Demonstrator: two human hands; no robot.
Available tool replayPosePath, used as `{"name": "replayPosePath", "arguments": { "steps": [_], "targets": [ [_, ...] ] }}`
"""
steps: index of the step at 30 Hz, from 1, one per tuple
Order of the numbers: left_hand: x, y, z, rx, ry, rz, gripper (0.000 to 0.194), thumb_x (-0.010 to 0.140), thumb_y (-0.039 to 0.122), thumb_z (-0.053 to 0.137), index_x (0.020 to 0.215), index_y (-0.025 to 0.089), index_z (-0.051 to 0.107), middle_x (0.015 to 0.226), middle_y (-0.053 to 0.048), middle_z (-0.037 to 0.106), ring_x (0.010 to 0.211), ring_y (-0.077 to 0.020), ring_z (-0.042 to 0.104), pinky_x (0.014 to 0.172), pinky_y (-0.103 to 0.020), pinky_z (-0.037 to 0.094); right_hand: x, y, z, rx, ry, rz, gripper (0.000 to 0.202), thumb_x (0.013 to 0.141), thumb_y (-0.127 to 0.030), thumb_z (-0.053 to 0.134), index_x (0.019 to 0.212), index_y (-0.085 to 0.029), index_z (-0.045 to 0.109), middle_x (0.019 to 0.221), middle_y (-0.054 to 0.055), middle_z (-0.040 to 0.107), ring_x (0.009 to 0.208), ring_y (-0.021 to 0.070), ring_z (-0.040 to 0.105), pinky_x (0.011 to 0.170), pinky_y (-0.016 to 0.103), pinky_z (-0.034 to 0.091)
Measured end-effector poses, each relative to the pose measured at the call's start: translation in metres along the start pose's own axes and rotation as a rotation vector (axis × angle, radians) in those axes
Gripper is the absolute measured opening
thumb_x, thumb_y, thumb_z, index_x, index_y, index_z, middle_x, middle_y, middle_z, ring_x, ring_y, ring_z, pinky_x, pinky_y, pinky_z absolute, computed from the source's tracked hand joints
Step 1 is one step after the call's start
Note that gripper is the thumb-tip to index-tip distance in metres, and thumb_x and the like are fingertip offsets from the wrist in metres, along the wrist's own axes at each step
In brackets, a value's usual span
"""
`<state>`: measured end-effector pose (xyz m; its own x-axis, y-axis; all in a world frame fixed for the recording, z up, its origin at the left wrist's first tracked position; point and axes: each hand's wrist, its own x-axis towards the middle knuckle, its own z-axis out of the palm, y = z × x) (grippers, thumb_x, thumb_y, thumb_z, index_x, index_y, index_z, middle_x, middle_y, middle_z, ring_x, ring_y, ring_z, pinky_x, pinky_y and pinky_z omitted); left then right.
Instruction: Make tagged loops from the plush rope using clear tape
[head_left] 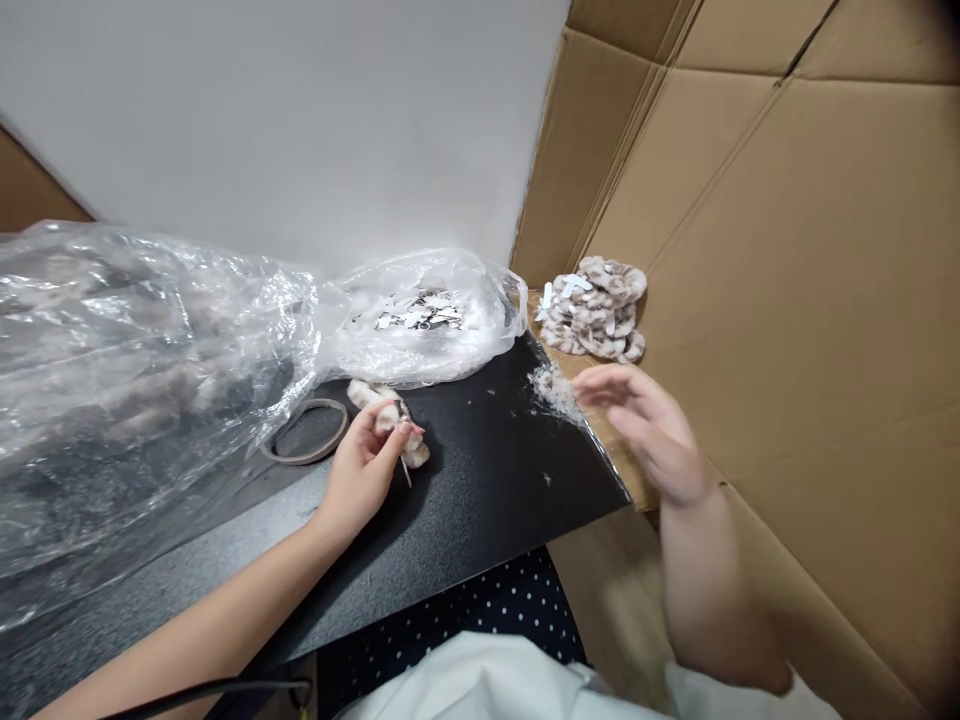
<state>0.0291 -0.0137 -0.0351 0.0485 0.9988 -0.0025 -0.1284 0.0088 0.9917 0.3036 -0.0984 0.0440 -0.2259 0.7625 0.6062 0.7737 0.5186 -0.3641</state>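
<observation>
My left hand (369,462) pinches a small furry cream-and-brown piece (360,393) above the black tabletop. A thin pale strip hangs below the fingers; its kind is not clear. Over the table's right edge, my right hand (651,425) is raised with fingers apart and nothing in it, slightly blurred. Close to its fingertips lies a heap of loose fluff (553,390). Behind that hand, a pile of similar furry pieces (596,310) with white tags rests on cardboard.
A clear plastic bag (442,345) holds many small metal and white parts. At the left, a large clear bag (150,370) covers furry material. A roll of tape (307,432) lies beside it. Cardboard walls (810,280) rise on the right, behind the table's edge.
</observation>
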Motion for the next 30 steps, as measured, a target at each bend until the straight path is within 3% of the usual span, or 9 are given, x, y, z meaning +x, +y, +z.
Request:
{"name": "replayPosePath", "arguments": {
  "steps": [3, 6, 8, 11, 18, 21, 24, 26, 30],
  "targets": [
    [-0.001, 0.000, 0.001, 0.001, -0.040, -0.014, 0.050, 0.072, 0.045, 0.074, 0.108, 0.017, 0.055, 0.080, -0.003, 0.069, 0.074, -0.0163, 0.065, 0.069, -0.028, 0.052, -0.005, 0.071, -0.008, -0.290, -0.002, 0.420, 0.040, 0.089, -0.049, 0.050, 0.109, -0.017, 0.061, 0.111, 0.016, 0.065, 0.100, 0.0302, 0.060, 0.085, 0.046, 0.048],
    [-0.002, 0.000, 0.002, 0.018, -0.083, -0.035, 0.049, 0.072, 0.046, 0.073, 0.106, 0.016, 0.056, 0.082, -0.005, 0.070, 0.074, -0.0174, 0.065, 0.069, -0.029, 0.052, -0.037, 0.132, -0.020, -0.637, -0.183, 0.629, 0.048, 0.085, -0.050, 0.053, 0.111, -0.010, 0.065, 0.121, 0.021, 0.061, 0.108, 0.0377, 0.055, 0.090, 0.050, 0.044],
    [-0.003, -0.001, 0.003, 0.032, -0.110, -0.042, 0.050, 0.073, 0.048, 0.072, 0.106, 0.015, 0.056, 0.083, -0.006, 0.071, 0.073, -0.0178, 0.065, 0.067, -0.029, 0.052, -0.055, 0.155, -0.024, -0.706, -0.278, 0.649, 0.043, 0.088, -0.048, 0.050, 0.107, -0.014, 0.067, 0.120, 0.017, 0.063, 0.104, 0.0351, 0.057, 0.086, 0.047, 0.046],
    [-0.003, -0.004, 0.003, 0.051, -0.142, -0.032, 0.049, 0.075, 0.050, 0.069, 0.107, 0.015, 0.056, 0.085, -0.007, 0.071, 0.074, -0.0184, 0.066, 0.067, -0.029, 0.053, -0.065, 0.168, -0.023, -0.729, -0.323, 0.568, 0.034, 0.092, -0.041, 0.046, 0.098, -0.016, 0.069, 0.106, 0.013, 0.069, 0.093, 0.0295, 0.061, 0.079, 0.040, 0.047],
    [-0.005, -0.010, -0.003, 0.199, -0.199, 0.075, 0.048, 0.087, 0.040, 0.059, 0.130, 0.020, 0.049, 0.095, -0.007, 0.073, 0.084, -0.0179, 0.067, 0.076, -0.031, 0.051, -0.061, 0.180, -0.015, -0.768, -0.197, 0.424, 0.035, 0.092, -0.023, 0.032, 0.086, -0.012, 0.065, 0.088, 0.019, 0.068, 0.082, 0.0291, 0.061, 0.075, 0.040, 0.046],
    [-0.005, -0.011, -0.003, 0.207, -0.214, 0.053, 0.043, 0.088, 0.040, 0.058, 0.125, 0.018, 0.053, 0.098, -0.008, 0.072, 0.087, -0.0191, 0.066, 0.075, -0.030, 0.051, -0.051, 0.172, -0.013, -0.568, -0.020, 0.582, 0.027, 0.090, -0.029, 0.037, 0.087, -0.015, 0.060, 0.081, 0.016, 0.068, 0.074, 0.0266, 0.063, 0.069, 0.037, 0.047],
    [-0.005, -0.011, -0.002, 0.109, -0.243, 0.000, 0.043, 0.087, 0.041, 0.059, 0.122, 0.016, 0.054, 0.098, -0.009, 0.071, 0.082, -0.0176, 0.065, 0.073, -0.029, 0.051, -0.027, 0.137, -0.001, -0.159, 0.080, 0.609, 0.027, 0.091, -0.043, 0.042, 0.092, -0.019, 0.054, 0.075, 0.008, 0.067, 0.060, 0.0199, 0.059, 0.059, 0.031, 0.045],
    [-0.004, -0.010, 0.000, 0.022, -0.276, -0.040, 0.044, 0.085, 0.041, 0.062, 0.119, 0.014, 0.054, 0.094, -0.008, 0.070, 0.077, -0.0158, 0.064, 0.071, -0.028, 0.050, -0.008, 0.101, 0.018, 0.125, -0.036, 0.531, 0.033, 0.091, -0.052, 0.044, 0.090, -0.021, 0.055, 0.069, 0.003, 0.063, 0.056, 0.0169, 0.055, 0.054, 0.028, 0.043],
    [-0.002, -0.005, 0.001, -0.109, -0.331, -0.071, 0.043, 0.081, 0.039, 0.068, 0.113, 0.013, 0.058, 0.081, -0.004, 0.067, 0.070, -0.0137, 0.060, 0.069, -0.027, 0.047, 0.028, 0.033, 0.072, 0.423, -0.377, 0.330, 0.044, 0.097, -0.050, 0.034, 0.084, -0.020, 0.063, 0.078, 0.004, 0.065, 0.072, 0.0179, 0.061, 0.067, 0.028, 0.045]
  ]
}}
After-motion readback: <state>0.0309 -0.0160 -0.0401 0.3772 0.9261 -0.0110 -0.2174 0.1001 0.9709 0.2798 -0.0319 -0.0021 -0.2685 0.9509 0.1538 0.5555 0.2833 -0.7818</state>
